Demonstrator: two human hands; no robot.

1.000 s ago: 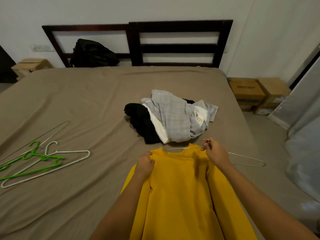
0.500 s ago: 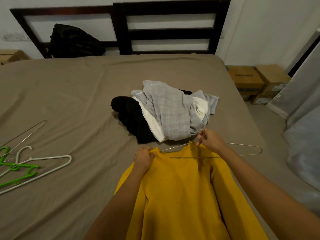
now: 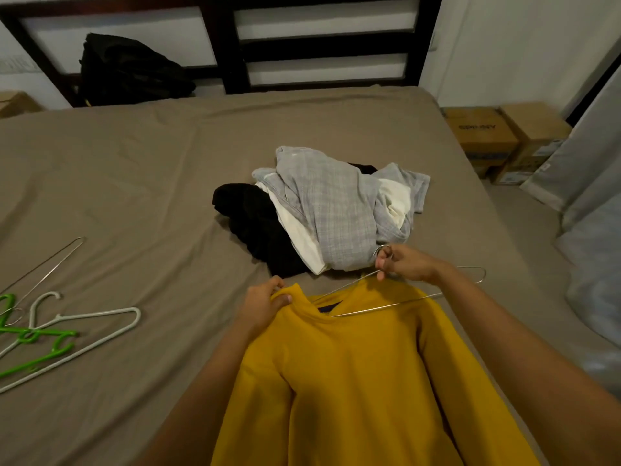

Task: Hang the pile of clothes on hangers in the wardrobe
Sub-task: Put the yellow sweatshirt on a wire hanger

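A yellow top (image 3: 353, 375) lies flat on the bed (image 3: 134, 169) in front of me, neck away from me. My left hand (image 3: 263, 304) pinches the left side of its collar. My right hand (image 3: 405, 264) holds a thin metal wire hanger (image 3: 447, 292) at the base of its hook, just past the collar. The hanger's left arm slants into the neck opening; its right end sticks out beyond my wrist. Behind both hands sits a pile of clothes (image 3: 329, 213) with grey checked, white and black pieces.
Spare hangers lie at the bed's left edge: a wire one (image 3: 50, 260), a white plastic one (image 3: 97, 327) and a green one (image 3: 37, 348). A black bag (image 3: 131, 70) leans on the dark headboard (image 3: 235, 45). Cardboard boxes (image 3: 504, 136) stand on the floor to the right.
The hanger's left end has slid further into the yellow top's neck, and my left hand has lifted the collar edge. My view has dipped and moved closer.
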